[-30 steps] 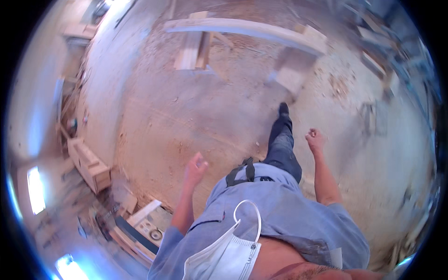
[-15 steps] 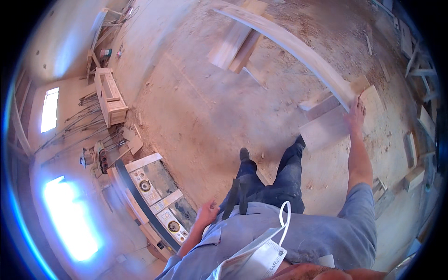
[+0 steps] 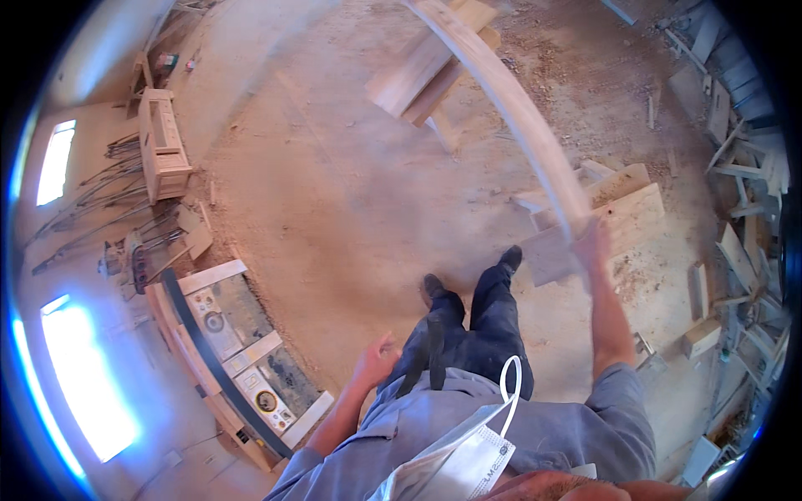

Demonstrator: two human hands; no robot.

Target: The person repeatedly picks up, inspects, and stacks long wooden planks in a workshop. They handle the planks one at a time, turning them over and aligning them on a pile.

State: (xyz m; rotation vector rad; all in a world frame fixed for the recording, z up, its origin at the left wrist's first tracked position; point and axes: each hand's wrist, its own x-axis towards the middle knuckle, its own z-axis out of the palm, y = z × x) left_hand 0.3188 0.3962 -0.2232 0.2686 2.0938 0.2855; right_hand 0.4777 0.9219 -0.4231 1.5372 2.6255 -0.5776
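A long, curved wooden board [image 3: 522, 108] sweeps from the top of the view down to my right hand [image 3: 591, 242]. That hand is blurred, but its fingers appear wrapped round the board's near end. Past the middle of its length, the board passes over a stack of thick planks [image 3: 413, 71] on the floor. Near my right hand, wide flat planks [image 3: 622, 230] lie beneath the board's end. My left hand [image 3: 378, 361] hangs beside my left thigh, holding nothing, with its fingers loosely apart.
To the left stands a long machine [image 3: 230, 330] with round dials and a dark curved edge. A wooden cabinet frame [image 3: 163, 146] and clamp bars [image 3: 92, 196] are farther left. Scrap lumber [image 3: 743, 250] is heaped along the right. Sawdust covers the floor [image 3: 334, 217].
My right hand has moved left and slightly down with the board's near end. My left hand has risen a little. The machine and cabinet have shifted left in view.
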